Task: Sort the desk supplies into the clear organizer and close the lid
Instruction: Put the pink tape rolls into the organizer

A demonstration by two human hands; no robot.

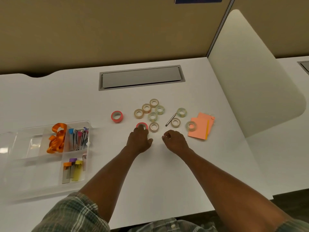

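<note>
Left hand (pixel 140 139): palm down on the desk, fingers spread over the near red tape (pixel 141 126) and touching its top; whether they grip it cannot be told.
Right hand (pixel 174 139): loosely curled, fingers bent in, holding nothing, resting on the desk just right of the left hand.
Desk (pixel 167 173): white, with a grey cable hatch (pixel 141 77) set in its far middle.
Organizer (pixel 45 156): clear tray at the left edge of the desk, lid open and lying flat to its left.
Ribbon (pixel 56 138): orange, coiled in a far compartment of the organizer.
Flags (pixel 78 139): coloured page markers standing in the compartment right of the ribbon.
Tabs (pixel 73 171): orange, purple and yellow strips in the near right compartment.
Far red tape (pixel 117 116): alone on the desk, between the organizer and the clear rolls.
Clear tapes (pixel 152 113): a cluster of six small rolls beyond the hands; the nearest sits just beside the near red tape.
Other rolls (pixel 181 112): three more to the right, one lying on the notes.
Pen (pixel 170 120): thin, dark, slanted between the cluster and the right rolls.
Notes (pixel 199 128): salmon sheets at the far right, overlapping, with a yellow strip along the right edge.
</note>
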